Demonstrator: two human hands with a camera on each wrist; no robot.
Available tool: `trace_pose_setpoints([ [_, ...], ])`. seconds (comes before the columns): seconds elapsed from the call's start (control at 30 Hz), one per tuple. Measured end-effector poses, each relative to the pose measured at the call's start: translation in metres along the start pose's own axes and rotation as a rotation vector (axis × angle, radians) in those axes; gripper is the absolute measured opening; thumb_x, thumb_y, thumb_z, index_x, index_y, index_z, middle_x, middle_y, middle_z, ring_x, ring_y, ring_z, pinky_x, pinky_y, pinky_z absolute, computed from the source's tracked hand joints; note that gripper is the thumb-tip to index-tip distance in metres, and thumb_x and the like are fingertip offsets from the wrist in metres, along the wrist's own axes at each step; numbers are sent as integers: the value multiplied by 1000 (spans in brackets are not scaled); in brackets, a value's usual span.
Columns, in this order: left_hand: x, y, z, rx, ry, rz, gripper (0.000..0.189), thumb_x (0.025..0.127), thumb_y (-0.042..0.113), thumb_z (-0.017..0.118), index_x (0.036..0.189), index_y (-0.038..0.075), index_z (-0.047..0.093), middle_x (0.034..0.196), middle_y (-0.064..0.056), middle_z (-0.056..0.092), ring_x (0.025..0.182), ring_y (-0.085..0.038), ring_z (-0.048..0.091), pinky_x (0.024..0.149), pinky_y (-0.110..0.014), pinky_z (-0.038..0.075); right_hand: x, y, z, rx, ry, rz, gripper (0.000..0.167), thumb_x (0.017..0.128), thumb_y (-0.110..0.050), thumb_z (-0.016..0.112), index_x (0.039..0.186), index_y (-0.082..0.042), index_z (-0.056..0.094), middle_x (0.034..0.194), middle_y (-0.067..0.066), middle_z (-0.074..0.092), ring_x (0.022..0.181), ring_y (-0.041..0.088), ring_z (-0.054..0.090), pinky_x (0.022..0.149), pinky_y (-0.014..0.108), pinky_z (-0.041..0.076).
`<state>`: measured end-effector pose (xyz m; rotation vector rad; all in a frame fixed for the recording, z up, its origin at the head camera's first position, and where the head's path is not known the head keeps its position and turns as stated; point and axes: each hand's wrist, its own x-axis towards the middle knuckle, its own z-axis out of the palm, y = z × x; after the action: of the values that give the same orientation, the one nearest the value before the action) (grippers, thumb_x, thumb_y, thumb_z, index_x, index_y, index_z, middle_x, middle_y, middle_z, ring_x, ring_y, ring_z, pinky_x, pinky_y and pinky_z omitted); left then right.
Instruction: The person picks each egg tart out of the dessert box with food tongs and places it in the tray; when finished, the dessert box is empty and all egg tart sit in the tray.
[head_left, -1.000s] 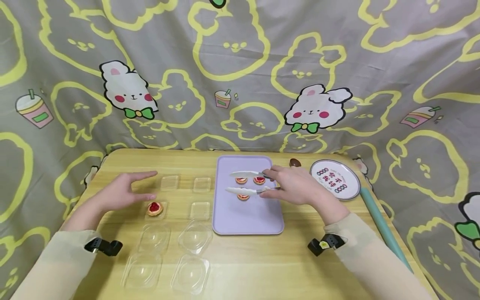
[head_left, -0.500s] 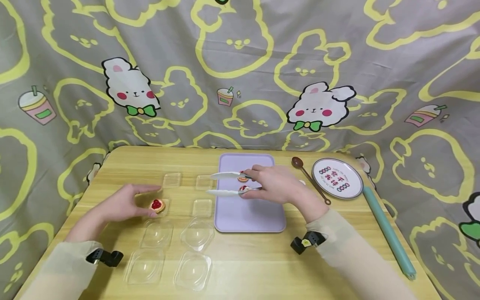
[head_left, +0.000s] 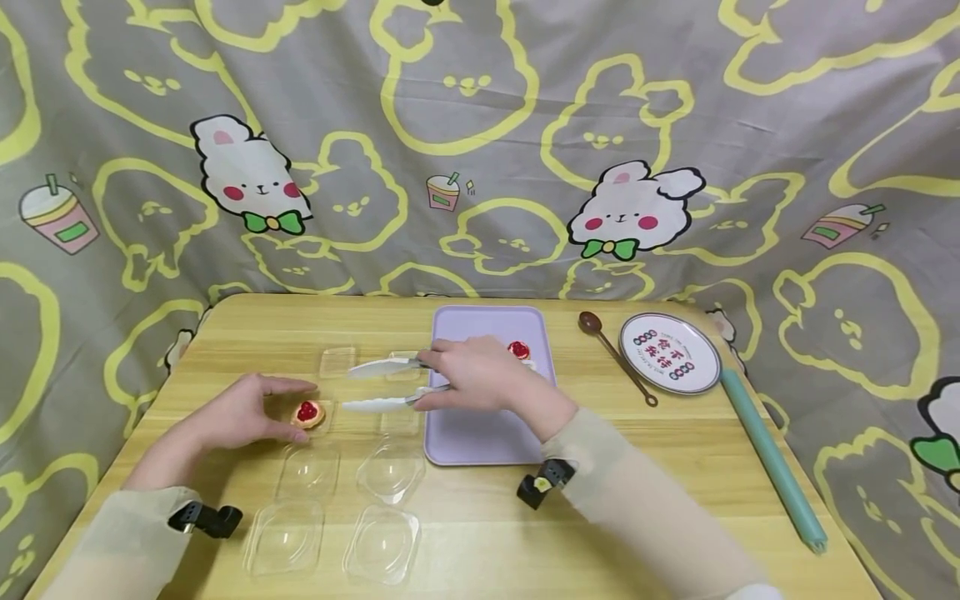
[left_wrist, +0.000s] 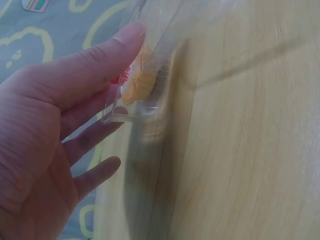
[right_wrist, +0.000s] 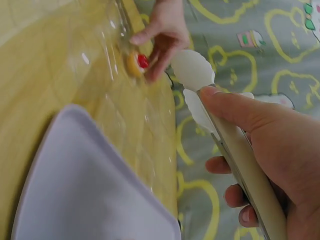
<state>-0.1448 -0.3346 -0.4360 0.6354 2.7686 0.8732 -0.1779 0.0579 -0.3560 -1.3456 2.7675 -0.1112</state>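
My right hand (head_left: 480, 372) grips a pair of tongs (right_wrist: 235, 150) with white tips. The tongs' tips are spread, with nothing between them, and reach left past the tray's edge over the clear boxes. In the head view, a red-topped tart (head_left: 307, 414) sits in a clear plastic box base (head_left: 327, 414) at the left. Around that base curve the thumb and fingers of my left hand (head_left: 243, 410); the left wrist view shows the thumb pressed on the box wall (left_wrist: 120, 100). Another tart (head_left: 518, 350) shows on the lilac tray (head_left: 480, 442), partly behind my right hand.
Other clear box bases (head_left: 339, 362) lie left of the tray, and several domed lids (head_left: 382, 546) lie nearer the front. At right are a brown spoon (head_left: 618, 358), a patterned white plate (head_left: 670, 352) and a long green roll (head_left: 776, 462). A curtain (head_left: 480, 167) hangs behind the table.
My right hand has carried the spread tongs left, from above the tarts on the tray to over the box bases. My left hand has come down and closed in around the box with the tart.
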Motion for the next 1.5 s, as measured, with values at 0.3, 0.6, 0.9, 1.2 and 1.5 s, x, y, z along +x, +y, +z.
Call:
trace_pose_setpoints([
  [0.3, 2, 0, 0, -34, 0, -51, 83, 71, 45, 98, 136, 0, 70, 135, -17, 70, 131, -41, 59, 109, -65, 42, 48, -38, 11, -85, -57, -43, 67, 97, -71, 61, 140, -20, 66, 111, -7, 64, 82, 10, 62, 66, 35, 54],
  [0.6, 2, 1, 1, -64, -5, -43, 80, 70, 38, 100, 135, 2, 72, 132, -14, 72, 129, -38, 60, 109, -68, 41, 74, -52, 20, -147, -88, -12, 54, 96, -72, 62, 121, -25, 70, 101, -10, 62, 73, 9, 57, 59, 33, 49],
  [0.9, 2, 1, 0, -47, -10, -48, 86, 71, 42, 99, 137, -4, 68, 135, -20, 69, 130, -42, 60, 110, -66, 41, 75, -52, 15, -137, -127, 27, 54, 95, -72, 63, 120, -25, 71, 102, -10, 62, 74, 11, 58, 61, 32, 50],
  [1.2, 4, 0, 0, -54, -17, -60, 87, 70, 43, 99, 138, -2, 68, 135, -19, 69, 132, -43, 58, 110, -68, 40, 80, -60, 18, -198, -128, 8, 46, 96, -71, 62, 105, -26, 70, 102, -8, 63, 75, 12, 57, 63, 33, 50],
  [1.5, 4, 0, 0, -59, -20, -52, 87, 70, 42, 99, 138, -3, 68, 134, -19, 70, 131, -42, 58, 110, -67, 40, 91, -71, 19, -265, -123, -1, 40, 97, -69, 63, 100, -29, 70, 97, -9, 64, 72, 13, 56, 61, 35, 50],
])
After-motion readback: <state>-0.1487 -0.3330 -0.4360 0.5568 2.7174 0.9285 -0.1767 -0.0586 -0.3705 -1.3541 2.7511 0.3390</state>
